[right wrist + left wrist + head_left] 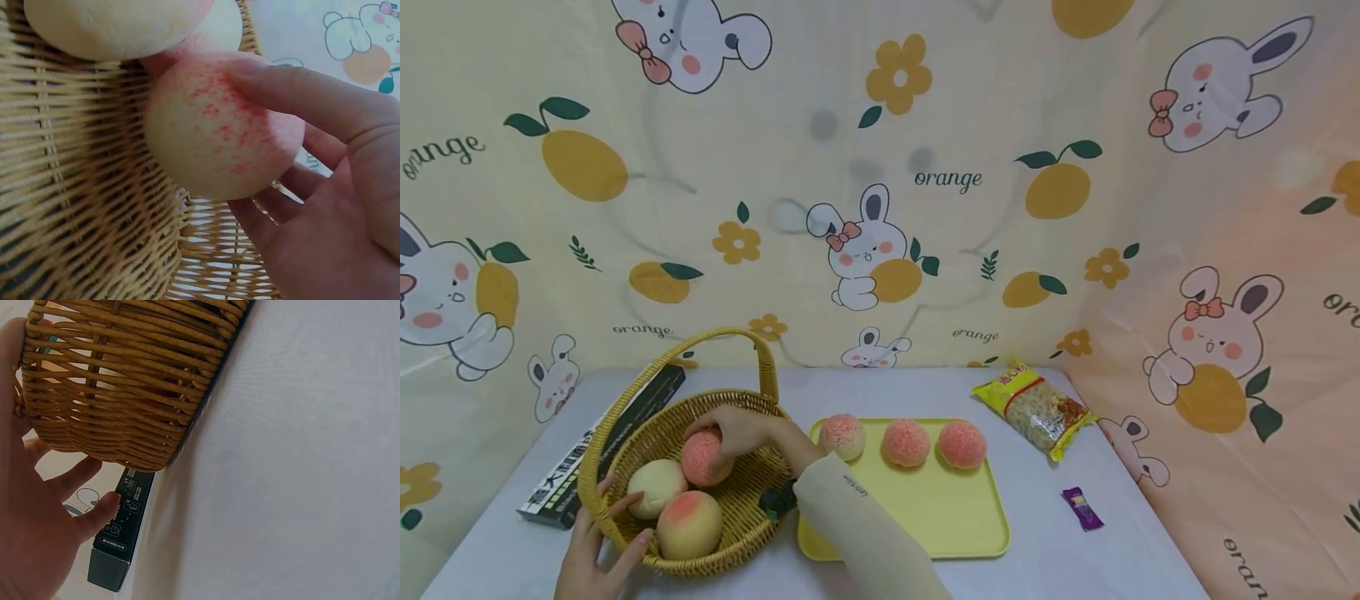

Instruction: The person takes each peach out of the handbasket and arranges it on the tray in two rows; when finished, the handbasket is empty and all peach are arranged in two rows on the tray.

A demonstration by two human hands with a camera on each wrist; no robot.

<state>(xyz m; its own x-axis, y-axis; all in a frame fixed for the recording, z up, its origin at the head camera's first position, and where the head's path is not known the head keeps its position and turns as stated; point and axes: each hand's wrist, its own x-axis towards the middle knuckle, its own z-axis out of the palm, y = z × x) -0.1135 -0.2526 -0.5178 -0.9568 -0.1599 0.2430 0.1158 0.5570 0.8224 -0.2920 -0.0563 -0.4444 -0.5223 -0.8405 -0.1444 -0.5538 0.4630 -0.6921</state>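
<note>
My right hand (739, 427) reaches into the wicker basket (758, 492) and grips a pink peach (702, 463) between thumb and fingers. Red speckles over pale skin show on that peach (219, 134) in the right wrist view. Beside it in the basket lie a pale yellow peach (657, 487) and a yellow peach with a red blush (689, 527). At the basket's near left side, by the handle base, my left hand (593, 550) holds the rim. The left wrist view shows its fingers spread along the woven wall (125, 394).
Right of the basket lies a yellow tray (958, 521) with three pinkish peaches (906, 442) along its far side. A black box (651, 408) lies behind the basket's left. Farther right are a yellow snack bag (1037, 411) and a small purple packet (1082, 508).
</note>
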